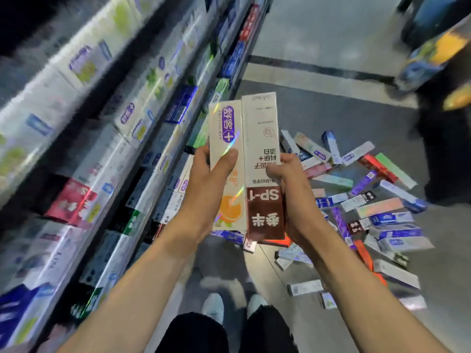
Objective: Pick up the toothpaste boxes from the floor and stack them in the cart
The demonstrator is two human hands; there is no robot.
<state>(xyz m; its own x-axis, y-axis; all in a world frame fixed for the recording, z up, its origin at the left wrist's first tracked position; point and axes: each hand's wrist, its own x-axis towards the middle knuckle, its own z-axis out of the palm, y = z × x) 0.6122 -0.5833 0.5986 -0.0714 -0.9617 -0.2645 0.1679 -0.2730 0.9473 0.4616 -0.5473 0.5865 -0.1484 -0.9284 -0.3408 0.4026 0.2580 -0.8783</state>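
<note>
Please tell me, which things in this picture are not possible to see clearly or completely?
- Cart: not in the head view at all.
- Shelf boxes: motion blur makes the labels unreadable.
- Floor pile: partly hidden behind the right hand and held boxes; small print too tiny.
- Orange box: its middle is covered by the left hand.
- Brown SP-1 box: top print too faint.
- Objects at the top right: blurred, cut by the edge.

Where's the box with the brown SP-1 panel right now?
Head view, centre: the SP-1 box is in the right hand, beside the orange-print box held by the left hand.
</note>
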